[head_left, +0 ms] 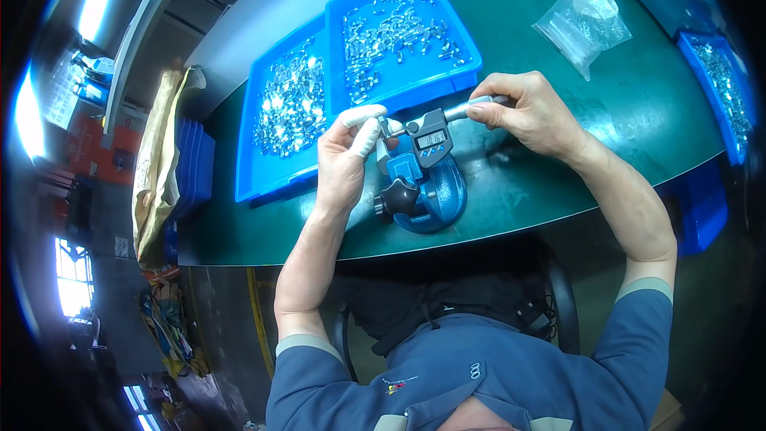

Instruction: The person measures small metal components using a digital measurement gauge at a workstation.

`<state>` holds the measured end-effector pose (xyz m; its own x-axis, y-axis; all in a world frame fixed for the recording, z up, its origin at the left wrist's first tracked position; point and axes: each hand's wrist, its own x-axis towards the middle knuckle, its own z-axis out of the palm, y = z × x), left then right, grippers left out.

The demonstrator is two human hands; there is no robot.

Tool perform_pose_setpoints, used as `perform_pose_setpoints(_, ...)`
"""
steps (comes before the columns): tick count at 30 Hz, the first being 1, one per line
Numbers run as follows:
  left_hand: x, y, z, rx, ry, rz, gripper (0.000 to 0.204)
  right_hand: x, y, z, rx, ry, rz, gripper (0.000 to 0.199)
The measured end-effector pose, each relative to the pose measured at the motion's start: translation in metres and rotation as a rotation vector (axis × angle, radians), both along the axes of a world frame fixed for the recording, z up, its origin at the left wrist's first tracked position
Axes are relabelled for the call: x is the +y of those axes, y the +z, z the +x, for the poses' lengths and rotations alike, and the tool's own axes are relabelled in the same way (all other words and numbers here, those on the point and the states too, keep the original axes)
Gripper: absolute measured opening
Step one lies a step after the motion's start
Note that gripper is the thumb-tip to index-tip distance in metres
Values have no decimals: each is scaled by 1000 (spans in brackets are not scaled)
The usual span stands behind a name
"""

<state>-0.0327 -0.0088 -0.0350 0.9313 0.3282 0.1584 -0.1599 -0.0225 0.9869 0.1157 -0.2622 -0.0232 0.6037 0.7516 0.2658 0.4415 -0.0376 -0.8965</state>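
Observation:
A digital micrometer (431, 137) sits clamped in a blue stand (427, 195) with a black knob, near the front of the green table (558, 168). My left hand (345, 161), with white finger cots on thumb and forefinger, pinches a small metal part at the micrometer's anvil end. My right hand (531, 112) grips the micrometer's silver thimble with its fingertips.
Two blue trays (339, 44) of several small shiny metal parts stand behind the stand. A clear plastic bag of parts (584, 22) lies at the back right, and another blue tray (722, 92) at the right edge. Stacked blue trays (191, 164) sit left.

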Motion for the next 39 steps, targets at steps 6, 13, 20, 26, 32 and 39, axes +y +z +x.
perform_pose_setpoints(6, 4, -1, -2, 19, -33, -33, 23, 0, 1, -1, -10, -2, -13, 21)
perform_pose_setpoints(13, 5, 2, 0, 34, -82, -82, 24, 1, 0, -1, 28, 0, 13, 20)
perform_pose_setpoints(20, 7, 3, 3, -16, -44, -43, 24, 1, -4, -1, -17, -1, 67, 22)
perform_pose_setpoints(26, 92, 28, 15, -158, 456, 644, 27, -1, 3, -3, 2, -6, 45, 22)
perform_pose_setpoints(32, 109, 32, 48, -36, 374, 1160, 24, 1, 1, -2, 19, 2, 37, 21)
perform_pose_setpoints(39, 85, 31, 112, 141, -182, 1493, 28, 1, 3, -1, 41, 7, 12, 21)
